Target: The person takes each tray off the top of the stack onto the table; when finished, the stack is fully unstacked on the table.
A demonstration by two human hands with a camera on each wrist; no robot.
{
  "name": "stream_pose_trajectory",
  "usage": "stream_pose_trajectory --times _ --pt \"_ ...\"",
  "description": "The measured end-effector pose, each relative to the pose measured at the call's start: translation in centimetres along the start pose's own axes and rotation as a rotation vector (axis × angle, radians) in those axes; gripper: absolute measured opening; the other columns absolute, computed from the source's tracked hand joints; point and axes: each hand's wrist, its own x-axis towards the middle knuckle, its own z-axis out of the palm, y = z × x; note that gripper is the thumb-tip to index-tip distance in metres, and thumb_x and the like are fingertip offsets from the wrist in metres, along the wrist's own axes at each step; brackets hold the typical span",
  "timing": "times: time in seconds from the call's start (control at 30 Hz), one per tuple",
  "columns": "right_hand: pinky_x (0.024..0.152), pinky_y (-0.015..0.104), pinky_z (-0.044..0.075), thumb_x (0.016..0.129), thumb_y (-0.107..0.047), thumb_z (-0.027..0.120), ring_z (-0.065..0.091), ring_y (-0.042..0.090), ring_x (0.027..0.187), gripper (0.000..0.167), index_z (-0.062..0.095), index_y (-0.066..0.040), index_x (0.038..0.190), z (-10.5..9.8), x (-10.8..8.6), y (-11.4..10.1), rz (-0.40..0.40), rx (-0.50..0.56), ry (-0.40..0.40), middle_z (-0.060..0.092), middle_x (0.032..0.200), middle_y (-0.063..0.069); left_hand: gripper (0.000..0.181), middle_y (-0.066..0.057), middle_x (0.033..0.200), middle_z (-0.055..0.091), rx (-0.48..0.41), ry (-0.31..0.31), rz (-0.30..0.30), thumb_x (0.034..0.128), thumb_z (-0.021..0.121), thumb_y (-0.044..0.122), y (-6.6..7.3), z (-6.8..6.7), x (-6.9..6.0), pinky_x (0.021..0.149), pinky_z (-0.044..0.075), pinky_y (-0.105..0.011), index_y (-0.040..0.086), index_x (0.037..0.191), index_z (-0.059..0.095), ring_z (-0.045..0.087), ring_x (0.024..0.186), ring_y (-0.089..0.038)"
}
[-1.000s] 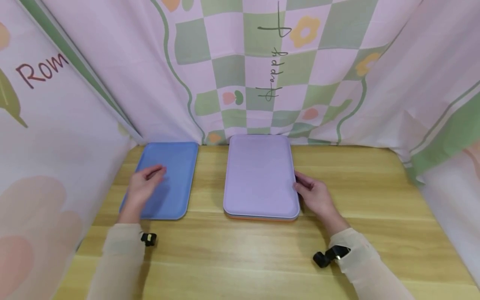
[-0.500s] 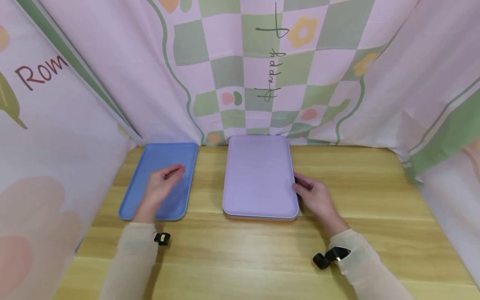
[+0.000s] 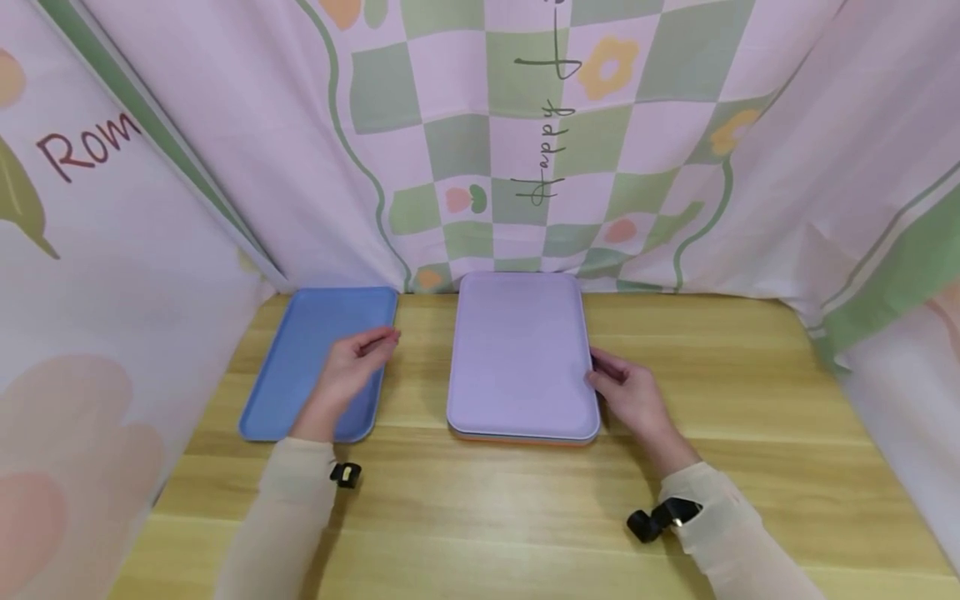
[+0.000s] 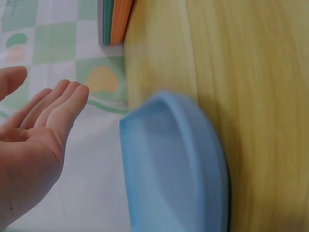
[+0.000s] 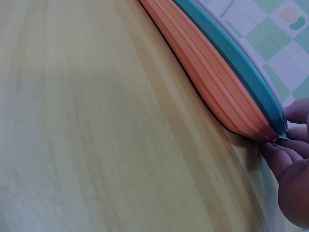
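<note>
A blue tray (image 3: 300, 354) lies on the table at the left. Over its right edge hovers my left hand (image 3: 341, 383), holding nothing; the left wrist view shows its fingers extended together and its thumb apart. To the right is a stack of trays, with a lilac tray (image 3: 517, 358) on top, a teal tray (image 5: 236, 60) below it and orange layers (image 5: 207, 67) at the bottom. My right hand (image 3: 633, 400) grips the stack's right edge, its thumb by the upper rim and its fingers low beside the orange layers. Part of that grip is hidden.
The wooden table (image 3: 465, 517) extends in front of the trays and to the right. A patterned curtain (image 3: 517, 142) hangs right behind the stack. Another printed cloth (image 3: 112, 292) borders the table's left side. A strip of bare wood separates the blue tray from the stack.
My left hand has moved right, from over the middle of the blue tray to its right edge. The right hand and the stack have stayed in place.
</note>
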Motion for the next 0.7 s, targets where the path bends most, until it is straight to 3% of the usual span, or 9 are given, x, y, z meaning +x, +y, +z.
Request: stream_pose_trajectory --times 0.17,0.5,0.7 --pt "0.092 0.001 0.049 0.107 -0.008 0.066 0.057 0.038 0.144 0.051 0.055 0.004 0.155 0.0 0.1 0.2 -0.013 -0.008 0.002 0.059 0.152 0.027 0.047 -0.025 0.154 0.061 0.037 -0.041 0.009 0.1103 0.06 0.013 0.1 1.1 0.3 0.1 0.055 -0.013 -0.006 0.153 0.057 0.058 0.145 -0.038" --pt "0.09 0.0 0.05 0.105 -0.01 0.068 0.058 0.038 0.142 0.051 0.057 0.005 0.153 0.1 0.4 0.3 -0.025 0.001 0.009 0.06 0.15 0.028 0.049 -0.023 0.156 0.06 0.053 -0.132 0.002 0.1111 0.06 0.016 0.7 3.2 0.7 0.116 0.055 -0.04 -0.005 0.155 0.054 0.058 0.146 -0.038" --pt "0.09 0.0 0.049 0.106 -0.011 0.067 0.058 0.038 0.142 0.05 0.058 0.005 0.152 0.2 0.3 0.2 -0.019 -0.009 0.026 0.061 0.15 0.027 0.048 -0.024 0.153 0.062 0.093 -0.146 -0.005 0.1095 0.062 0.012 0.9 4.6 1.2 0.118 0.054 -0.047 -0.005 0.153 0.056 0.061 0.142 -0.039"
